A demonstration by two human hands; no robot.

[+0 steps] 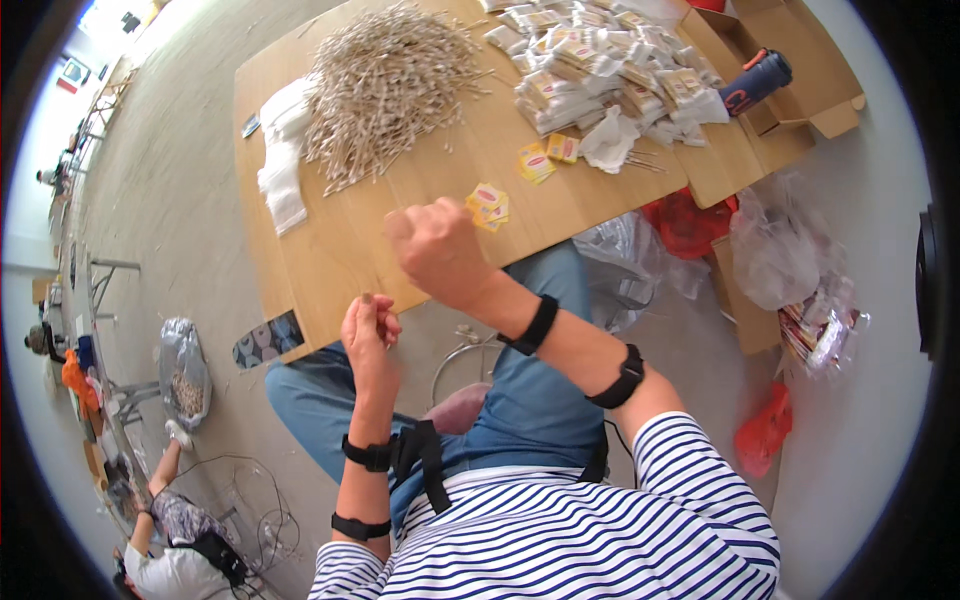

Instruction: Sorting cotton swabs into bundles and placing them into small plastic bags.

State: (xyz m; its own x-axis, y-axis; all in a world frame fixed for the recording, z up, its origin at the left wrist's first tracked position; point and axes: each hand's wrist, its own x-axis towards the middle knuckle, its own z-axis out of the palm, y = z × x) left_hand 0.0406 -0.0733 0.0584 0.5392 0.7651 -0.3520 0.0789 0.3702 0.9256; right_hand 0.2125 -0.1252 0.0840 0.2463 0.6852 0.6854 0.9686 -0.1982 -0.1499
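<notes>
My right hand (440,252) is closed in a fist over the near part of the wooden table, its back turned up. Whatever may be inside its fingers is hidden. Lower and to the left, my left hand (372,338) hangs just off the table's near edge, fingers curled and thumb against them; I cannot make out anything in it. Just beyond my right hand lie several yellow printed cards (488,206). A large heap of cotton swabs (395,85) covers the far left, beside a stack of white plastic bags (283,195).
Packed swab bags (600,65) are piled at the far right, near a dark blue bottle (757,82) and an open cardboard box (822,60). More yellow cards (538,162) lie by the pile. Plastic bags (775,245) crowd the table's right side. Another person (185,545) sits at lower left.
</notes>
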